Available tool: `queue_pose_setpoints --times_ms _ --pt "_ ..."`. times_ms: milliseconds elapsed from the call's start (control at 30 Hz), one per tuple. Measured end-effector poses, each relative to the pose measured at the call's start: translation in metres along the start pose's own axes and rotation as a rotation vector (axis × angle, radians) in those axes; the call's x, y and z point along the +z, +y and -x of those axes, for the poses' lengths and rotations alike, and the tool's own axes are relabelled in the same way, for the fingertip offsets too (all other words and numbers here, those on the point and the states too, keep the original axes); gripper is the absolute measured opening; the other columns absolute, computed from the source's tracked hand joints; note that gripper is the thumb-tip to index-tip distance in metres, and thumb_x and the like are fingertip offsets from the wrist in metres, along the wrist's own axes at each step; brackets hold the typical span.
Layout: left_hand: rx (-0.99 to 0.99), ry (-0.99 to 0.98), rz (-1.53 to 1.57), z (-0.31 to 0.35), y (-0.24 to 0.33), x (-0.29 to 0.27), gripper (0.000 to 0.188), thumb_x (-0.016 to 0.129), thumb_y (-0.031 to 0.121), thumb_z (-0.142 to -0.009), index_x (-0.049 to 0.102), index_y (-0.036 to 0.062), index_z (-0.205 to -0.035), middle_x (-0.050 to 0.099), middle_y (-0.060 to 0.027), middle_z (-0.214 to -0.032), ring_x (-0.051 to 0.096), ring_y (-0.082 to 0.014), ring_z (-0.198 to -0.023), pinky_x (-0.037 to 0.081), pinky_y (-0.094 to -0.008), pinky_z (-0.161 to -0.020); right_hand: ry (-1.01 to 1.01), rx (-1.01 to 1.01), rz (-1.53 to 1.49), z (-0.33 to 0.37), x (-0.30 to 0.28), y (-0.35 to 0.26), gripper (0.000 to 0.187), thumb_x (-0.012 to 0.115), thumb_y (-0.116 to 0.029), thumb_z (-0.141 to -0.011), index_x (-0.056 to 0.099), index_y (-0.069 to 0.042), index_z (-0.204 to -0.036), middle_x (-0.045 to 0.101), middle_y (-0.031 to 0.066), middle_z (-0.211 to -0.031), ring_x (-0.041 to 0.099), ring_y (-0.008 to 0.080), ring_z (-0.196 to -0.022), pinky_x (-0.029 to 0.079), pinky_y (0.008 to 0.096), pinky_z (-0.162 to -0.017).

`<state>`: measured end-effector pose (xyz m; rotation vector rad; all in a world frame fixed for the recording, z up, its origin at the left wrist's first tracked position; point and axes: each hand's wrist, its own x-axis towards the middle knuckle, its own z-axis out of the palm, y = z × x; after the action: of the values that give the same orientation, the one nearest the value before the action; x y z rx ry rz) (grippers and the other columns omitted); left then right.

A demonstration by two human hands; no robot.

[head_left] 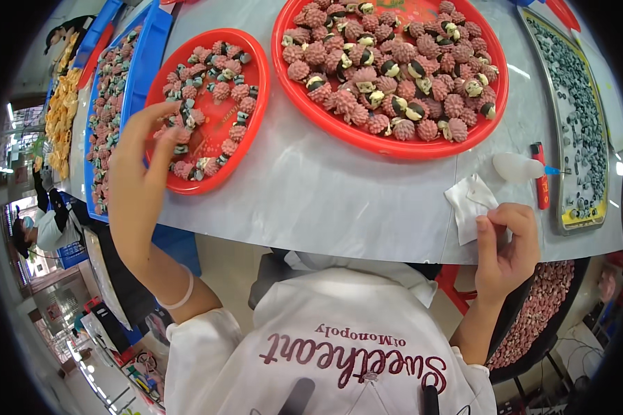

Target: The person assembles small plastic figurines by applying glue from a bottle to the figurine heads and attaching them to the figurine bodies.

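Observation:
My left hand [140, 166] reaches over the smaller red oval tray [218, 181]. Its thumb and forefinger close around a small pink knobby piece at the tray's left side. More pink pieces with grey-blue and dark parts [239, 91] lie in that tray, mostly along its rim. At the right, my right hand [509, 245] is closed, thumb and forefinger together at the corner of a white cloth [469, 200]. Whatever is between those fingertips is too small or hidden to make out. Just beyond the cloth lies a white squeeze bottle [516, 167] with a blue needle tip.
A larger red tray [387, 146] holds many pink pieces with black and cream parts. A red stick with a black end [541, 181] lies beside a yellow-edged tray [580, 223] of small dark pieces. Blue bins [149, 55] stand left. A container of pink pieces [536, 315] sits below the table.

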<state>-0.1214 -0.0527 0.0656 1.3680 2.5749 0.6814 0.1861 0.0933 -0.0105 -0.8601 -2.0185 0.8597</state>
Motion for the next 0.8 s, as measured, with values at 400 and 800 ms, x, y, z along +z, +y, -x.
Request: queue_pose_setpoints --times_ms 400,800 --pt "0.638 -0.201 -0.056 -0.077 0.075 0.057 0.020 0.051 -0.002 -0.073 0.054 0.0023 -0.092 0.054 -0.0093 -0.090 0.053 -0.0228 -0.085 0.042 -0.0287 -0.074 0.056 -0.050 0.001 0.000 -0.004 0.000 0.017 0.063 0.005 -0.065 0.051 -0.001 -0.075 0.052 0.0075 -0.069 0.047 0.0121 -0.056 0.035 0.0192 -0.048" --pt "0.602 -0.034 0.595 -0.024 0.096 0.075 0.028 0.068 -0.004 -0.061 0.054 0.0012 -0.085 0.047 -0.0066 -0.088 0.050 -0.0123 -0.070 0.042 -0.0213 -0.059 0.252 0.073 -0.048 -0.030 -0.027 0.009 0.027 0.062 0.001 -0.067 0.051 -0.001 -0.092 0.054 0.0062 -0.091 0.046 0.0127 -0.084 0.036 0.0233 -0.073"
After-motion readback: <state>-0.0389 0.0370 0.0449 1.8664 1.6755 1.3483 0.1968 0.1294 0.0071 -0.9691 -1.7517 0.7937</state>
